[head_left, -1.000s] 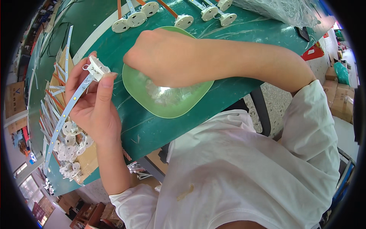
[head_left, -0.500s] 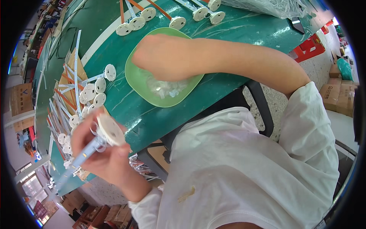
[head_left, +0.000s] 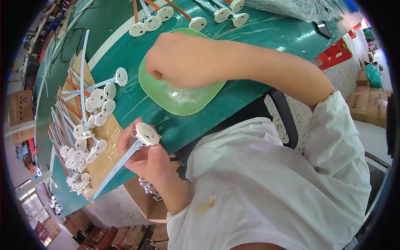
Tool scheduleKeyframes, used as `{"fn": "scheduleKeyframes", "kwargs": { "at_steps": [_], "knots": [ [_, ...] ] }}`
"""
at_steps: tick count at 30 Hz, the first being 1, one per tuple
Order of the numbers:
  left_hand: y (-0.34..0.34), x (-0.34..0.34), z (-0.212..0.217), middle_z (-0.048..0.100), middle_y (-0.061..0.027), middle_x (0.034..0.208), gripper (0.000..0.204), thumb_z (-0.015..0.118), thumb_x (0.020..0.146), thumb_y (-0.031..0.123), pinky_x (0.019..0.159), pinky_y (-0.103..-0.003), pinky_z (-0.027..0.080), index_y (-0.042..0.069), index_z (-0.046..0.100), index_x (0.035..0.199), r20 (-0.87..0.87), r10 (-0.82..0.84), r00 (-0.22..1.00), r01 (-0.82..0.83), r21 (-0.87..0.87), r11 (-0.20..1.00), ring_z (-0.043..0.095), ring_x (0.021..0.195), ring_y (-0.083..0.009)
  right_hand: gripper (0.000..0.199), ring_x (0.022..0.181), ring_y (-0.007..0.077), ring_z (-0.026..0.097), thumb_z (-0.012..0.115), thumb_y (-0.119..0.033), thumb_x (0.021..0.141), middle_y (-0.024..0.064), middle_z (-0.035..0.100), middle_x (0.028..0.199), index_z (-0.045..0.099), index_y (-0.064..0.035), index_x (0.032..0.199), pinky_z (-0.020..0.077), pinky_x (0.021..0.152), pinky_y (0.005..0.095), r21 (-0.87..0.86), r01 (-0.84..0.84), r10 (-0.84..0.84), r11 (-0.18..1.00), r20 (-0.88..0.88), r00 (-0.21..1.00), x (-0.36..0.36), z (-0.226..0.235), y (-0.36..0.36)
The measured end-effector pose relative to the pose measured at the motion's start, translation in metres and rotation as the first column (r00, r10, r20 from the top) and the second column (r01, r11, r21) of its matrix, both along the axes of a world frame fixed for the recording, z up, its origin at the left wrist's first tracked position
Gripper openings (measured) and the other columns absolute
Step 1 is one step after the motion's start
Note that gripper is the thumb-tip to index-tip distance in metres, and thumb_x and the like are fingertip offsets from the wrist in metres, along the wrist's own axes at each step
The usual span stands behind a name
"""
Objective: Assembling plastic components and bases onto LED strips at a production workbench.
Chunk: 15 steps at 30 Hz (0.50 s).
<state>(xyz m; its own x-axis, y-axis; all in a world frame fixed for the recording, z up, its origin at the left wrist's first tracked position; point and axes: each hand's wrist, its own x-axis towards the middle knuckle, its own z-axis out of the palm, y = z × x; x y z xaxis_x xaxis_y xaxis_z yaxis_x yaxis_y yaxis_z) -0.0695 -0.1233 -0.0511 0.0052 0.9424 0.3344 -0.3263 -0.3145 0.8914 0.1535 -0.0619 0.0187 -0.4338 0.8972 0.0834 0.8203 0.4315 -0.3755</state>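
Between the thumb and fingers of my left hand is an LED strip light: a white round disc with a thin pale strip dotted with small yellow LEDs. The strip slants down and left from the disc, over the table's near edge. My right hand is curled above a light green bowl. Small clear plastic pieces lie in that bowl, partly covered by my hand. The fingers point down and away, so anything inside them is hidden.
On brown cardboard at the left lie several similar disc-and-strip lights. More discs line the far side of the green table. Clear plastic bags sit at the far right, near a black chair armrest.
My left hand has moved right, toward my body, with the strip light, whose disc now shows sharper. My right hand has risen slightly out of the bowl. The view has shifted a little.
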Motion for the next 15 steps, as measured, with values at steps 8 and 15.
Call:
{"fn": "scheduleKeyframes", "kwargs": {
  "at_steps": [8,15],
  "knots": [
    [-0.007,0.002,-0.004,0.064,-0.0155,0.108,0.065,0.09,0.068,0.016,0.081,-0.039,0.052,0.004,0.053,0.12,-0.035,-0.03,0.999,0.034,0.122,0.992,0.063,0.097,-0.0341,0.009,0.065,0.0215,0.066,0.073,0.002,0.077,0.0098,0.068,0.078,0.07,-0.001,0.086,0.0517,0.059,0.0306,0.017,0.258,-0.165,0.966,-0.728,0.665,0.007,0.003,-0.086],
    [-0.043,0.021,0.007,0.065,-0.0113,0.115,0.071,0.092,0.068,0.02,0.082,-0.04,0.053,0.011,0.047,0.122,0.152,-0.123,0.981,0.131,-0.044,0.99,0.065,0.098,-0.0321,0.015,0.068,0.0193,0.068,0.078,0.007,0.076,0.0129,0.072,0.087,0.075,0.0007,0.09,0.053,0.058,0.0273,0.057,0.01,0.054,0.998,-0.979,0.198,-0.013,-0.023,-0.125]
  ]
}}
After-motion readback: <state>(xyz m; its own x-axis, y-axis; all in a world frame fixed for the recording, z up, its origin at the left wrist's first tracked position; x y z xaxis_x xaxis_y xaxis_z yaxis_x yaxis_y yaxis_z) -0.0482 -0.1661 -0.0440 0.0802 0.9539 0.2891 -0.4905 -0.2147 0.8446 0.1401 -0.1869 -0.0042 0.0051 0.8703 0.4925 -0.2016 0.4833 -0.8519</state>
